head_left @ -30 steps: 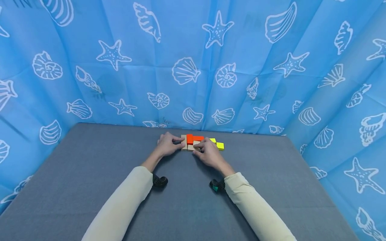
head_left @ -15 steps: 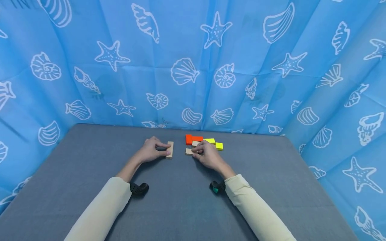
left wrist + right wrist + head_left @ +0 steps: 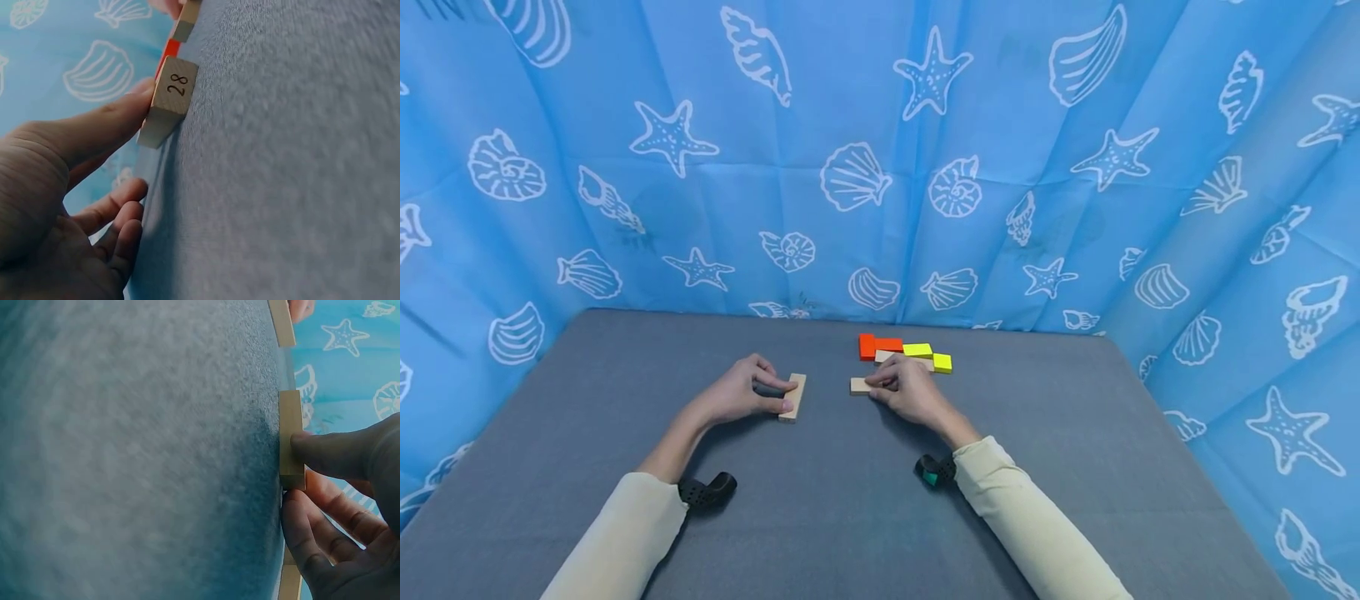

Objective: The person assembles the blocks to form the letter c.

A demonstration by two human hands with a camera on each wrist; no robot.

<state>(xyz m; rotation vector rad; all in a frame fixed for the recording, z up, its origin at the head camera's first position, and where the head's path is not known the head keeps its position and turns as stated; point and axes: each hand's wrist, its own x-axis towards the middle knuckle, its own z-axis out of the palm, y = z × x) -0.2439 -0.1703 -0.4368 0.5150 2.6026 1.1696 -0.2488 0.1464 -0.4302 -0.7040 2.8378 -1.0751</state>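
With thumb and fingertips my left hand [image 3: 736,392] pinches a long plain wooden block [image 3: 795,397], lying on the grey cloth left of the other blocks. The left wrist view reveals "28" on its end [image 3: 175,87]; the thumb presses its near side. My right hand [image 3: 912,392] grips a second wooden block [image 3: 857,387], just in front of the group. In the right wrist view the thumb lies on the side of that block [image 3: 290,419], other fingers partly hidden behind it.
Behind the right hand sit two orange-red blocks [image 3: 889,343], two yellow blocks [image 3: 942,363] and plain wooden wood [image 3: 883,356], partly covered by that hand. A blue shell-print curtain [image 3: 775,167] hangs along the back edge of the grey cloth-covered table [image 3: 820,517].
Left hand and its wooden block have moved left and nearer to me, away from the group. The right hand has drawn its wooden block slightly left and nearer, apart from the coloured blocks.
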